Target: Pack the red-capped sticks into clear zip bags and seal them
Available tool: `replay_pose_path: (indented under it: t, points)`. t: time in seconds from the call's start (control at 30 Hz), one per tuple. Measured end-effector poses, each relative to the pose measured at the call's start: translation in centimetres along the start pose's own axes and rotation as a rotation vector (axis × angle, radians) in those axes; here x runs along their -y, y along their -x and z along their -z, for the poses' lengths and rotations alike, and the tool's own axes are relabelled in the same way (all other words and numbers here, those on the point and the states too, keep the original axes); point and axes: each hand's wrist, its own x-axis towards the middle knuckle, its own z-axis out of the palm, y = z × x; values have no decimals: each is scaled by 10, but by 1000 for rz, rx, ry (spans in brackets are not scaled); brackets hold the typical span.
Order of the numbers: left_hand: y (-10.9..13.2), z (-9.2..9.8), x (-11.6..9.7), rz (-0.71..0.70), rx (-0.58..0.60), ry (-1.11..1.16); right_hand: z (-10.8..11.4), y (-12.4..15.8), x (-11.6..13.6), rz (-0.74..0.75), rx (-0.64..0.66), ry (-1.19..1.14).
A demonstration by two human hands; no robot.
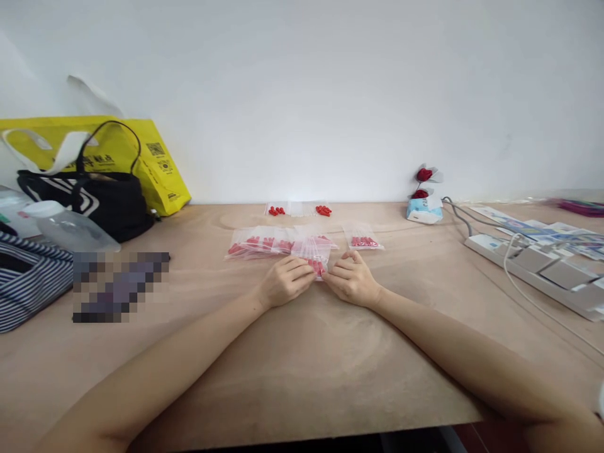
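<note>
Fingers (302, 272) of your left hand (285, 282) are bent and close together, and their tips pinch the lower left edge of a clear plastic bag (310, 249) with red pieces inside. Your right hand (352, 280) has its fingers curled inward, and the tips pinch the lower right corner of this same bag; how strongly each hand presses, I cannot tell. The bag lies in front of you, between both hands, and its upper part overlaps a spread pile of similar bags (250, 244) on the left. Beyond your right hand one more filled bag (362, 237) lies apart, flat on the table. Near the wall (302, 94), which is plain and white, you have two loose-looking groups of glossy red pieces (323, 211), with clear film around them. The table (330, 371) is of light brown wood with soft, wavy grain. At your left stand a bright yellow bag (167, 179) and a black bag (113, 204), with a translucent bottle (78, 231) lying near them and a striped fabric bag (40, 277). At your right there are red artificial flowers (424, 174) in a small blue and white box (425, 209), a white power strip (495, 250) with bulky plugs, and coloured printed papers (561, 234).
</note>
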Motion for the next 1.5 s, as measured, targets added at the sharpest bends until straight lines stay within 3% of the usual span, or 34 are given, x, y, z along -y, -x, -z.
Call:
replay_pose_path:
  t: [0.2, 0.37, 0.6, 0.9, 1.07, 1.5]
  points:
    - [-5, -9, 1, -67, -24, -12, -1, -2, 1, 20, -5, -10]
    - [-2, -2, 2, -105, -50, -30, -2, 3, -2, 47, 38, -5]
    - [9, 9, 4, -118, -44, -75, 0, 7, -4, 42, -1, -24]
    - [16, 23, 7, -70, -23, -131, 1, 9, -4, 41, 38, -74]
    - [15, 23, 5, 6, 35, -143, 2, 9, -5, 33, 39, -78]
    - [17, 24, 2, 44, 122, -42, 3, 13, -8, -8, -2, -118]
